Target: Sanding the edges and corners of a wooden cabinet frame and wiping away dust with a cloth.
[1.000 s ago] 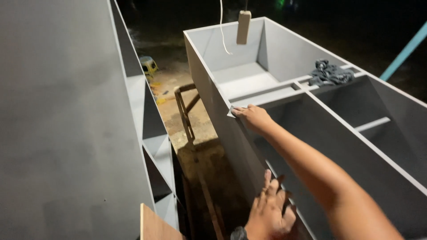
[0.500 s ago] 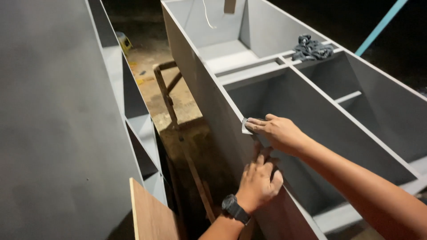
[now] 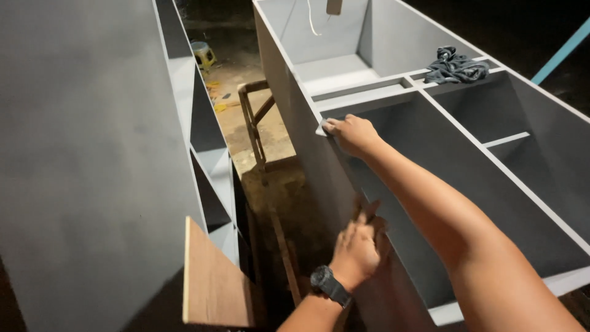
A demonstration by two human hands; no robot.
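- A tall grey cabinet panel [image 3: 80, 141] fills the left of the view, with open shelf compartments along its right edge.
- A bare brown plywood board [image 3: 212, 280] leans at the foot of that panel, near the lower middle of the view.
- Between the two grey pieces lies a dark, dirty floor gap, where a brown wooden frame [image 3: 255, 126] stands upright; further back a small stool [image 3: 203, 54] sits on the ground.
- The left hand [image 3: 359, 249], with a black wristwatch [image 3: 329, 284] on the wrist, comes up from below and rests on the top edge of the near side wall of the grey cabinet carcass [image 3: 295, 110]. Its fingers are curled over that edge, steadying against it; it holds nothing separate.
- The right hand [image 3: 353, 134] reaches forward with the arm stretched long across the carcass. Its fingers are closed and pressed down on a small pale sanding pad [image 3: 322, 128], which sits on the same top edge, further along than the left hand.
- The right forearm crosses over the open compartments and hides part of the inner wall.
- Inside the carcass, grey dividers [image 3: 485, 144] split the space into several bays.
- A crumpled dark cloth [image 3: 455, 66] lies on a divider at the far right.
- A white cord [image 3: 313, 21] hangs at the far end.
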